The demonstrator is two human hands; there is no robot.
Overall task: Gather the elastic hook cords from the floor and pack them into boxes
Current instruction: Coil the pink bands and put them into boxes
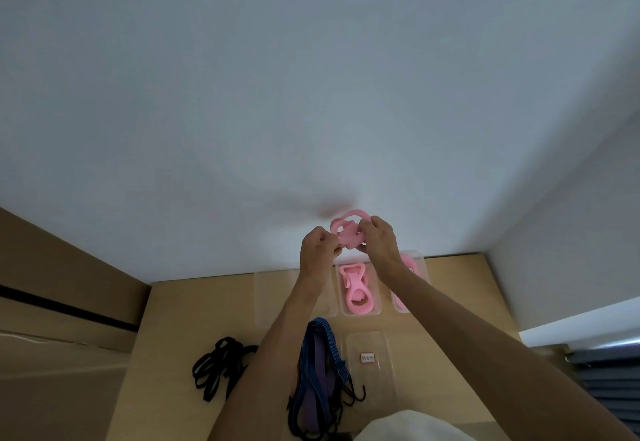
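Above a tan floor beside a white wall, a person holds a coiled pink cord raised between both hands. Left hand has its fingers curled, pinching the coil's lower left edge; right hand grips the right side, thumb and fingers wrapped around the loops. The coil sits between the two grips, its upper loops showing above the knuckles.

Below the hands, against the wall, lies a row of clear plastic boxes. A middle box holds another folded pink cord. A right box, partly hidden by the right forearm, also holds something pink. A left box, partly behind the left forearm, shows nothing clearly inside.

Nearer the camera, a clear lid or box with a small red-bordered label lies on the floor. Just to its left sits a bundle of dark blue and purple cords with black hooks, and farther left, a bundle of black cords.
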